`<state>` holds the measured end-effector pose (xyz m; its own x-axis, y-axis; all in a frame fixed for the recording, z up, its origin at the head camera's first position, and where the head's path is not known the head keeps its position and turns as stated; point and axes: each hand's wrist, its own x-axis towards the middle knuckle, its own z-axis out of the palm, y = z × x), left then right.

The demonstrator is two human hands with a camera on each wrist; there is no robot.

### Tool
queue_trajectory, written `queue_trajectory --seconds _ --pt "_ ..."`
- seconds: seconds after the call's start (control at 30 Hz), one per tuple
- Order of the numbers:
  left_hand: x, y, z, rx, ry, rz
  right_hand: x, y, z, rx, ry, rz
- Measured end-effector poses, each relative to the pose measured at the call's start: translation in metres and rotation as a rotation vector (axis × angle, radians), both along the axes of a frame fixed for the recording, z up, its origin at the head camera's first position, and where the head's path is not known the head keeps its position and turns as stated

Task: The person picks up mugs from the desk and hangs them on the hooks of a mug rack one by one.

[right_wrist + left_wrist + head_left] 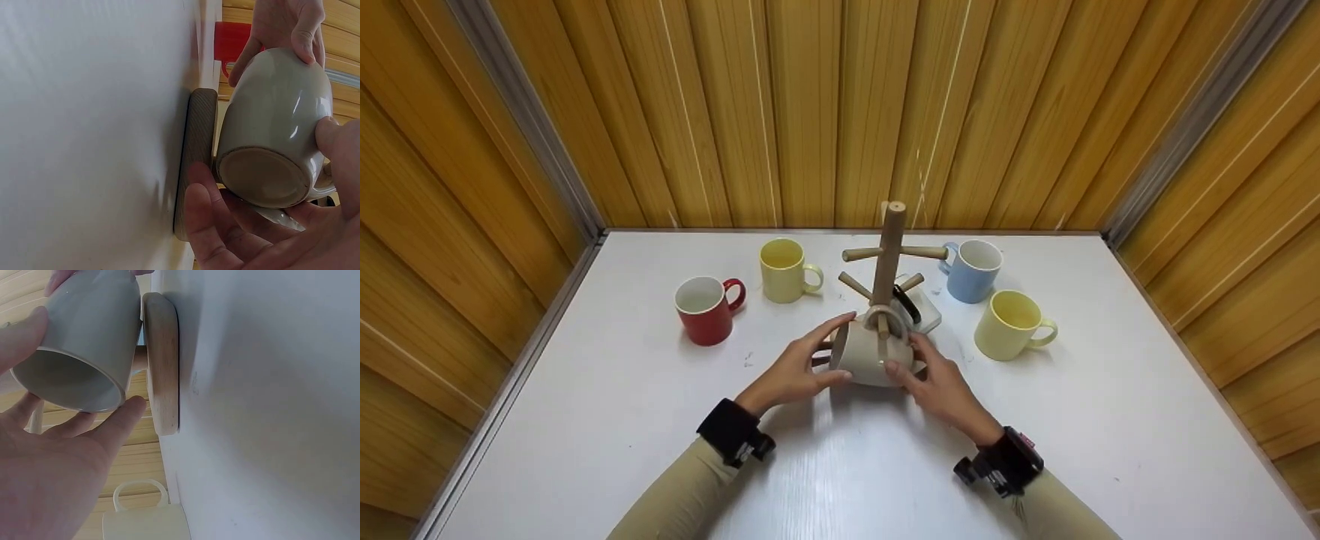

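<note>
A light grey mug (864, 358) lies on its side in the air at the front of a wooden mug tree (890, 255). The handle (901, 321) points up, and a front peg (883, 325) appears to pass through its loop. At the open rim, my left hand (791, 373) holds the mug between thumb and fingers. My right hand (949, 386) grips the base end, its thumb on the near side. In the left wrist view the mug's open mouth (67, 382) shows beside the tree's round base (163, 371). The right wrist view shows the mug's underside (263, 177).
To the left stand a red mug (706, 319) and a yellow mug (781, 277). On the right are a blue mug (973, 276) and another yellow mug (1006, 330). Behind the tree lies a white object (928, 313) with a black part. Wood-patterned walls (802, 112) enclose the white table (607, 420).
</note>
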<state>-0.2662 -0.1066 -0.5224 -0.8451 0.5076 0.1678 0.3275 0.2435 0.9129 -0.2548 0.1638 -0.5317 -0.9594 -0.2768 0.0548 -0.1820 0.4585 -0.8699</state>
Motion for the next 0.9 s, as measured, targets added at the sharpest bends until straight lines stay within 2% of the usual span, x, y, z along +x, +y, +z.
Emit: queue_trajectory --seconds 0.2,0.4,0.57,0.73,0.9 --pt "-0.0002 0.0004 0.0009 -0.009 0.022 0.016 -0.0010 -0.0003 0.0010 0.012 0.001 -0.001" --pt "0.0018 0.0006 -0.0010 -0.024 0.058 0.030 0.0015 -0.0005 0.0009 0.029 0.045 -0.001" --pt "0.0033 0.0005 -0.0011 -0.003 0.051 0.050 0.0038 -0.0003 0.0019 0.047 0.070 -0.008" --pt "0.0013 0.0019 -0.0004 0.059 0.093 0.126 0.0048 0.0012 0.0041 0.058 0.105 -0.016" --pt "-0.0035 0.0040 0.0054 0.106 0.152 0.217 0.0055 0.0034 0.0078 0.052 0.119 -0.006"
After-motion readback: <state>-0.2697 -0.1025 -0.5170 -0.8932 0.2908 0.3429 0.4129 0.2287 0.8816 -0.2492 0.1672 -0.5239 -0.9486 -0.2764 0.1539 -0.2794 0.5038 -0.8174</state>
